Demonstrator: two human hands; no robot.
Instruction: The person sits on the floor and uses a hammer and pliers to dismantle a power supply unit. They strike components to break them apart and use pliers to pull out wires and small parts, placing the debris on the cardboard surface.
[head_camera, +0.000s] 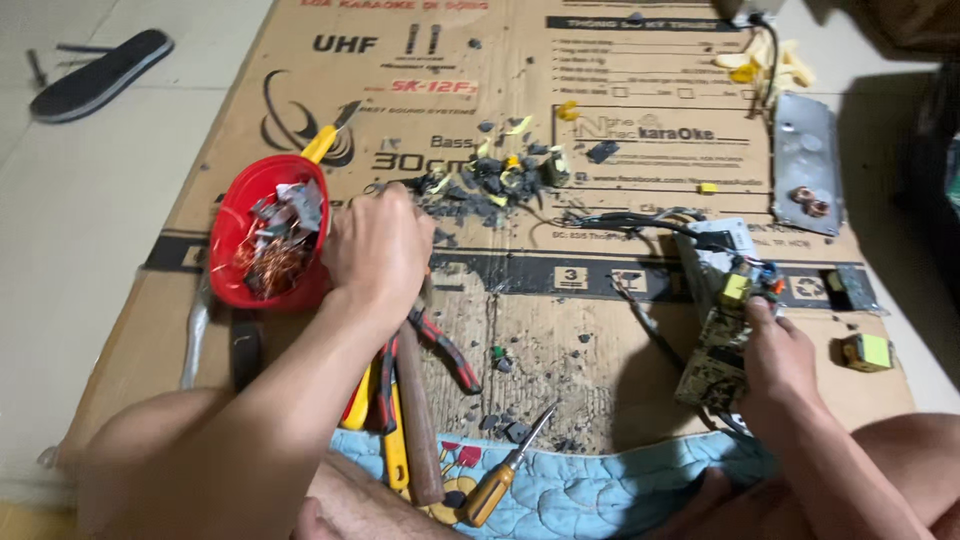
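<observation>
**Circuit board in the right hand, left hand down among the tools**

The right hand (775, 355) is closed around a circuit board (715, 355), gripping it from its right edge and holding it tilted above the cardboard sheet (560, 330). The board sits just left of that hand, with a yellow component (735, 288) at its upper end and black cables (640, 222) trailing off to the upper left.

The left hand (378, 250) is well apart from the board, across the sheet. It is curled into a loose fist, knuckles up; what it grips, if anything, cannot be told from here. Just beneath it lie a wooden hammer handle (420, 415) and red-handled pliers (445, 350), with yellow-handled tools (395, 445) alongside.

Just left of that hand stands a red bowl (235, 290) holding copper wire and grey metal scraps. Beyond the knuckles lies a heap of dark broken bits (490, 180). A wooden-handled screwdriver (500, 480) rests on the blue quilted cloth (590, 490) between the two arms. To the far right sit a small yellow part (865, 350) and a grey metal plate (805, 160); a dark sandal (100, 72) lies on the floor at upper left.
</observation>
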